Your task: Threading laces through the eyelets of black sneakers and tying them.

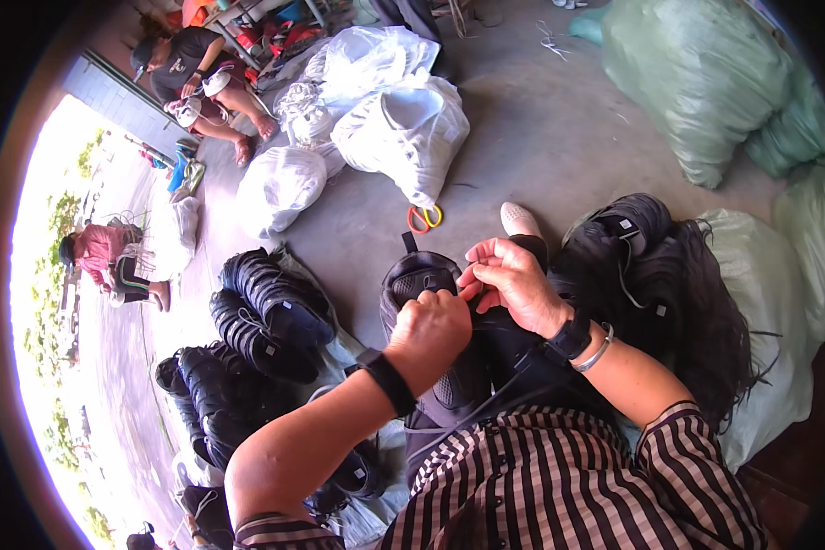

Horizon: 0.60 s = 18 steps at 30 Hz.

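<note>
A black shoe upper (420, 277) lies over my lap, its mesh front facing up. My left hand (431, 335) is closed above it, knuckles up, and hides part of it. Just to the right, my right hand (515, 286) is closed in a pinch, with thumb and forefinger together near the left fingers. What either hand holds is too small or hidden to make out. A dark cord (467, 423) runs across my lap below the hands. Scissors (424, 218) with orange and yellow handles lie on the floor beyond the upper.
Stacks of black shoe uppers (270, 316) stand on my left, with another black pile (646, 266) on my right. White sacks (403, 133) lie ahead, green sacks (697, 78) at far right. A person (192, 69) sits at upper left, another person (101, 252) further left.
</note>
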{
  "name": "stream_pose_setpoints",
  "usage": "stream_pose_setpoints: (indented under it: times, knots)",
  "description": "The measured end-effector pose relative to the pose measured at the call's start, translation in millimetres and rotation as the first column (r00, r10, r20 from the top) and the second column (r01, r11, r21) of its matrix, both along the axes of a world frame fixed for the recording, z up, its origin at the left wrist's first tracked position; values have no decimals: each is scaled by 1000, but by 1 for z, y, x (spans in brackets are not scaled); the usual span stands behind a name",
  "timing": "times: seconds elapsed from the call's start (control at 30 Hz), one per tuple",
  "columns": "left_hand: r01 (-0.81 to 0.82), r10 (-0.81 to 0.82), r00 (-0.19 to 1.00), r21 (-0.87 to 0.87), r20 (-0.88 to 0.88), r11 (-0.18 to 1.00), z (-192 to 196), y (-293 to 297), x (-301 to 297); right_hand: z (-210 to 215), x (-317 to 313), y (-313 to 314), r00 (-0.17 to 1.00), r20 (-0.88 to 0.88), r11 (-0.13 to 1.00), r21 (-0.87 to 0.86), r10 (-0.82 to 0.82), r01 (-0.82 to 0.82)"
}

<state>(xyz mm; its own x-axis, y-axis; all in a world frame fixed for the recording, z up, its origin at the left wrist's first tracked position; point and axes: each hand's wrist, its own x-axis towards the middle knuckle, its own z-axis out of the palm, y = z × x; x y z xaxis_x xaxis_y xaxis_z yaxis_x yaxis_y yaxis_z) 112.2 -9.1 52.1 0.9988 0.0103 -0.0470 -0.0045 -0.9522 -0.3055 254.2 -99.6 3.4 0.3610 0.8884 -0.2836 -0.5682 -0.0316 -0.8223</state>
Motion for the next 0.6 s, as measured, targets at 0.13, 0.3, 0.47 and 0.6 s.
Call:
stream_pose_setpoints:
  times: [0.13, 0.3, 0.47, 0.6]
  knots:
    - [76, 83, 970, -612, 227, 787, 14, 24, -7, 8, 7, -5, 987, 159, 1000, 8, -16, 15]
    - [21, 7, 999, -547, 49, 837, 6, 27, -15, 9, 12, 7, 913, 360, 981, -61, 194, -185]
    - [-166, 183, 983, -566, -27, 807, -1, 20, -10, 6, 1, 14, 675, 723, 984, -42, 149, -172]
    - [-123, 136, 991, -589, -22, 799, -3, 16, -14, 15, 1, 12, 629, 757, 982, -88, 176, -169]
